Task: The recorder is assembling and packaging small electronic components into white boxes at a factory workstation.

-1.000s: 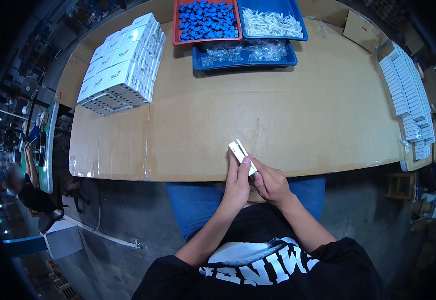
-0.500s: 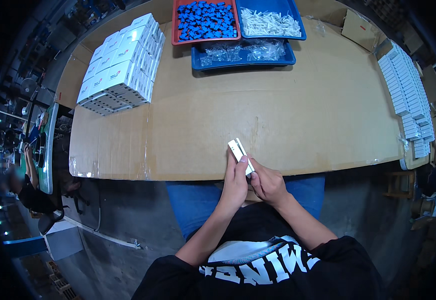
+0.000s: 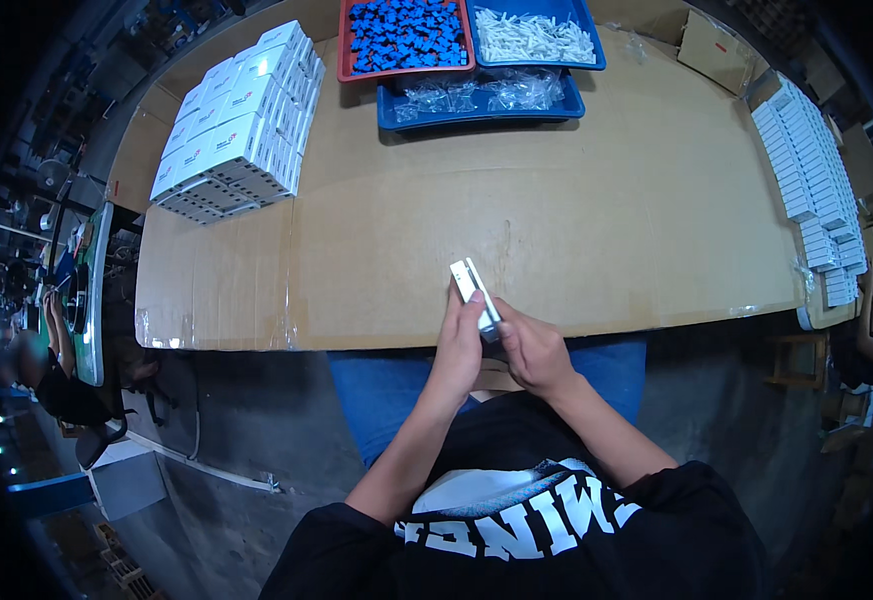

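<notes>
A small, slim white box [image 3: 467, 283] is held over the table's near edge, tilted with its far end to the left. My left hand [image 3: 461, 335] is wrapped round its left side, the thumb lying on its face. My right hand [image 3: 535, 350] has its fingers closed at the near right end, by a narrow strip along the box's side. That near end looks dark, and my fingers hide part of it. Whether the right fingers hold the box itself or a small part at its end cannot be made out.
Stacked white boxes [image 3: 242, 140] stand at the left, and slim white boxes [image 3: 807, 170] at the right. At the back are a red tray [image 3: 407, 75] of blue pieces, a blue tray [image 3: 542, 66] of white pieces and another blue tray [image 3: 482, 120] of clear plastic. Co-workers sit beyond both sides.
The white box has turned slightly in my hands, and the gap along its side looks narrower. My right hand has shifted a little at the near end. The whole view has moved slightly.
</notes>
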Demonstrator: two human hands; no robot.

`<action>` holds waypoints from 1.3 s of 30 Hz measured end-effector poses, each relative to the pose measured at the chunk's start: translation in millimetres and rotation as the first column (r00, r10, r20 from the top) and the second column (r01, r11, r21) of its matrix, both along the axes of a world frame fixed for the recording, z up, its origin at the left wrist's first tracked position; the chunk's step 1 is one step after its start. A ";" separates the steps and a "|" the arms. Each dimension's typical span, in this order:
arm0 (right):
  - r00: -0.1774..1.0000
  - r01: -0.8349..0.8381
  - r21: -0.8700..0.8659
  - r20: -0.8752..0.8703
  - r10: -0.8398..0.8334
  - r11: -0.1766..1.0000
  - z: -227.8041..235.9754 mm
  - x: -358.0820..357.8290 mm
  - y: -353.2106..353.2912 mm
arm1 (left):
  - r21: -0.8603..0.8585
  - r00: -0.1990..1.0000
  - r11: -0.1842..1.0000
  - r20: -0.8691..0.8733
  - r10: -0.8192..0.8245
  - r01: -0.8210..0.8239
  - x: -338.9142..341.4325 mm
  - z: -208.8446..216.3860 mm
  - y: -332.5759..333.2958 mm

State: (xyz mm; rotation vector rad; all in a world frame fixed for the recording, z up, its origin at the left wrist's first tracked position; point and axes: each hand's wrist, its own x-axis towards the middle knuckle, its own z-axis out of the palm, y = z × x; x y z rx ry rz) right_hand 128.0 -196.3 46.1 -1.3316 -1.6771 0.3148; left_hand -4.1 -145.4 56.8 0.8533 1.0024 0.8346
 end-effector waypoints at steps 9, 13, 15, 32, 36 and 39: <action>0.916 -0.052 -0.281 -0.396 -0.066 0.958 18.3 13.3 11.0 | 0.061 0.993 0.993 0.044 -0.107 0.104 -9.6 15.1 17.2; 0.692 -0.232 -0.519 -0.682 -0.235 0.823 25.0 19.4 13.5 | 0.352 0.985 0.921 -0.018 -0.171 0.167 -15.2 20.4 12.7; 0.707 -0.267 -0.514 -0.680 -0.197 0.815 39.3 21.6 12.6 | 0.544 0.960 0.792 -0.166 -0.224 0.279 -16.1 17.7 14.5; 0.827 -0.226 -0.202 -0.557 0.078 0.953 42.0 -4.0 5.8 | 0.274 0.983 0.960 0.152 -0.100 0.055 2.3 20.1 2.3; 0.878 -0.140 -0.212 -0.477 0.023 0.967 42.1 -21.5 4.3 | 0.329 0.982 0.941 0.188 0.015 -0.077 8.6 15.9 -4.5; 0.880 -0.103 -0.149 -0.474 0.020 0.984 36.6 -28.9 3.0 | 0.404 0.980 0.905 0.189 0.064 -0.137 10.5 17.7 -6.8</action>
